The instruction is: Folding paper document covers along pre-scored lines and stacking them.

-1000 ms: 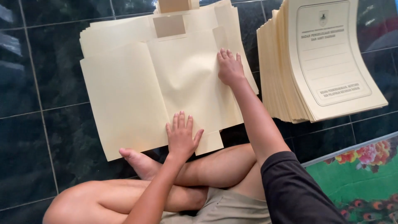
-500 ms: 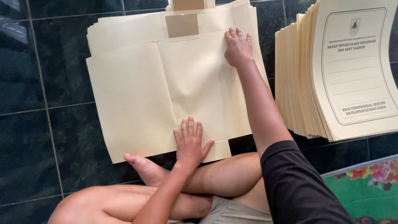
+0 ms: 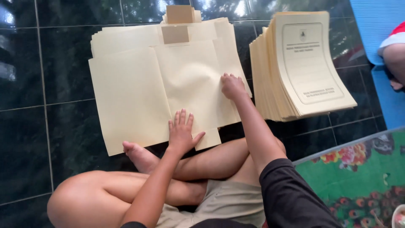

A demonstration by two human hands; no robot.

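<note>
An unfolded cream paper folder lies on top of a spread stack of the same sheets on the dark tiled floor. My left hand rests flat with fingers spread on the folder's lower middle flap, near its bottom edge. My right hand presses with bent fingers on the right side flap, along its fold. Neither hand grips anything. A brown tab sits at the folder's top. I sit cross-legged, and my bare foot touches the folder's lower edge.
A thick stack of folded cream folders with a printed cover stands to the right. A green flowered mat lies at lower right. A blue mat and another person's arm are at the top right. Dark glossy tiles surround everything.
My right hand has slid down the right flap from near the top toward the middle. My left hand stays on the lower flap. The view has shifted to the right.
</note>
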